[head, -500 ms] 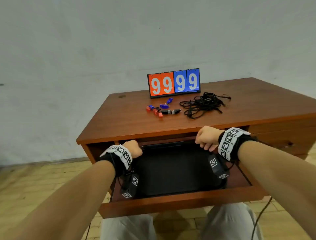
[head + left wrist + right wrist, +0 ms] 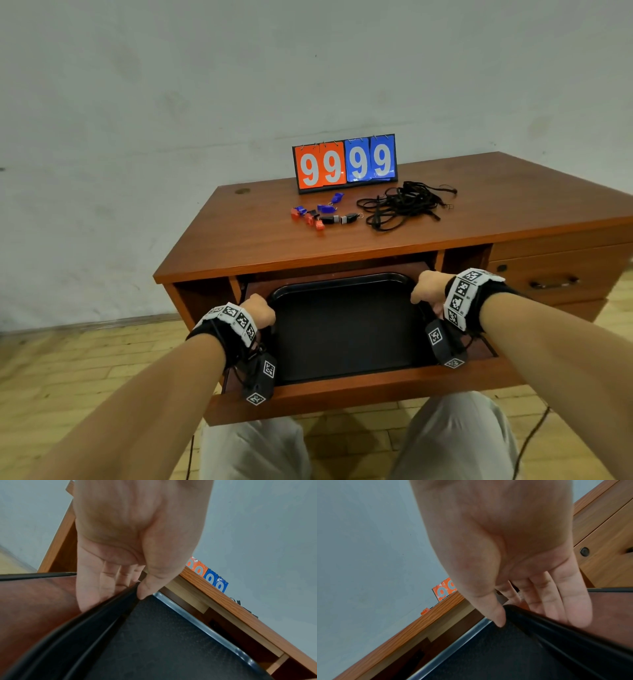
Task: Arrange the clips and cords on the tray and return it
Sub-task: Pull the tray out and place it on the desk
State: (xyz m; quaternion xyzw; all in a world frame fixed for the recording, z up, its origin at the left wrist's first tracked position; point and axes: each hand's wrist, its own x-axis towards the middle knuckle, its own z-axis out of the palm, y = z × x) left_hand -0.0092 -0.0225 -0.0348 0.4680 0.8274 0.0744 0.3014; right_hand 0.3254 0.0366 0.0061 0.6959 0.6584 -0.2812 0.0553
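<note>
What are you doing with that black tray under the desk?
A person is gripping a black tray with both hands. The left hand pinches its left rim and the right hand its right rim, thumbs on top and fingers underneath. The tray sits empty on the desk's pull-out shelf. Up on the desk, the coloured clips and the tangle of black cords wait in front of a scoreboard showing 99 99.
</note>
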